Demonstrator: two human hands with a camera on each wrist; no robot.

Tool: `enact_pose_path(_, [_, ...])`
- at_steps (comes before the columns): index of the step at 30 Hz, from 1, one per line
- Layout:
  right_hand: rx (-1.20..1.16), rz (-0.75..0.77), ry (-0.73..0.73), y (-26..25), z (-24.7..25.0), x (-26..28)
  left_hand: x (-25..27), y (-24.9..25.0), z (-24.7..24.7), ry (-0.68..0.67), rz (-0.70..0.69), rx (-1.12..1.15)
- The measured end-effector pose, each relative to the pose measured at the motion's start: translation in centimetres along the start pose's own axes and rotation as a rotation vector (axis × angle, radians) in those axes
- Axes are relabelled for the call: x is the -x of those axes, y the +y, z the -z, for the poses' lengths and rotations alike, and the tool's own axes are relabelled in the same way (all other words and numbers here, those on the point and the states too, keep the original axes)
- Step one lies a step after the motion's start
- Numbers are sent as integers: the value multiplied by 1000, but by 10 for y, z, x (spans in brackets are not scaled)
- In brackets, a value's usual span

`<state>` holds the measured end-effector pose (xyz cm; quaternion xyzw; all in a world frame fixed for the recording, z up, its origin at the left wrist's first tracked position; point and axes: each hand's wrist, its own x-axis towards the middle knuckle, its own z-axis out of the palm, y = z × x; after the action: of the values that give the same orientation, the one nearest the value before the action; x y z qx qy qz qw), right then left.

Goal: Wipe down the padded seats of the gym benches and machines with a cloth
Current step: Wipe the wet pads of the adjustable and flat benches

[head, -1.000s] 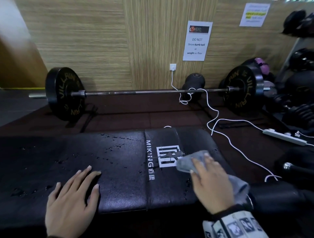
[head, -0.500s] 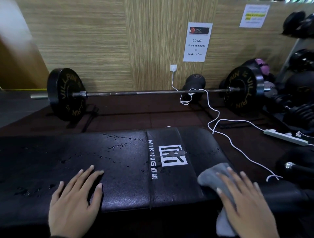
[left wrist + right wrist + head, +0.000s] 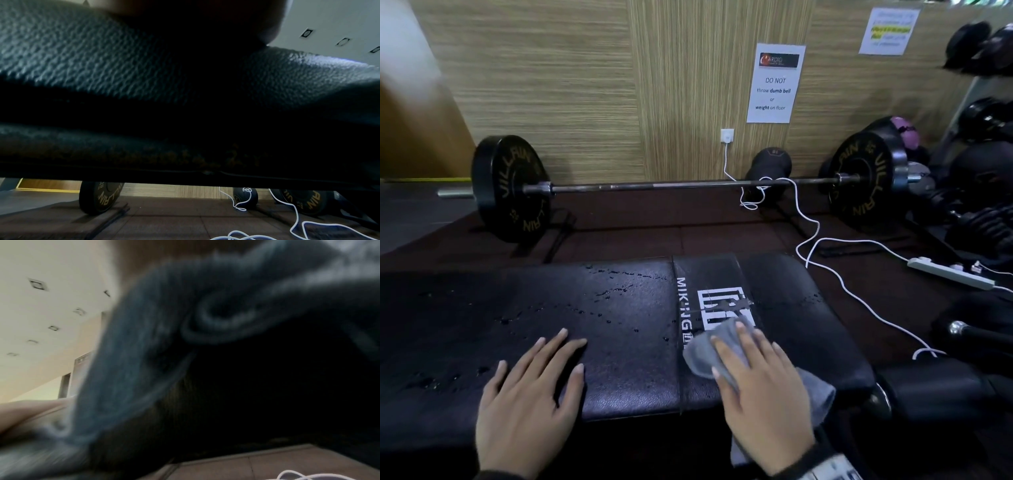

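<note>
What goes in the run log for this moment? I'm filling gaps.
left hand flat on bench pad | right hand pressing cloth by logo | droplets remain

- Bench pad (image 3: 602, 325): black textured vinyl, lies flat, long axis L–R across head view. White logo + "MIK..." lettering on band twd its right end. Water droplets scattered over mid/left surface, esp. nr far edge.
- Cloth (image 3: 709, 353): grey, soft, crumpled; sits on pad at logo's near edge, partly over lettering. Rear part trails off pad's near-right edge. Rt wrist view: cloth (image 3: 131, 353) blurred, fills frame.
</note>
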<state>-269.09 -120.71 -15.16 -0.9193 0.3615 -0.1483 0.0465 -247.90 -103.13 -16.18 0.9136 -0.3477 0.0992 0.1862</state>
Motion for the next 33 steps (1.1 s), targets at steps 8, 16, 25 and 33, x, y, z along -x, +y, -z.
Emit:
enact_pose_path(8, [13, -178, 99, 82, 14, 48, 1, 1, -2, 62, -10, 11])
enact_pose_path(16, [96, -485, 31, 91, 16, -24, 1, 1, -2, 51, -8, -1])
enact_pose_path(25, [25, -118, 41, 6, 1, -22, 1, 0, -1, 22, -6, 15])
enact_pose_path(33, [-105, 98, 130, 56, 3, 38, 1, 3, 2, 42, 14, 45])
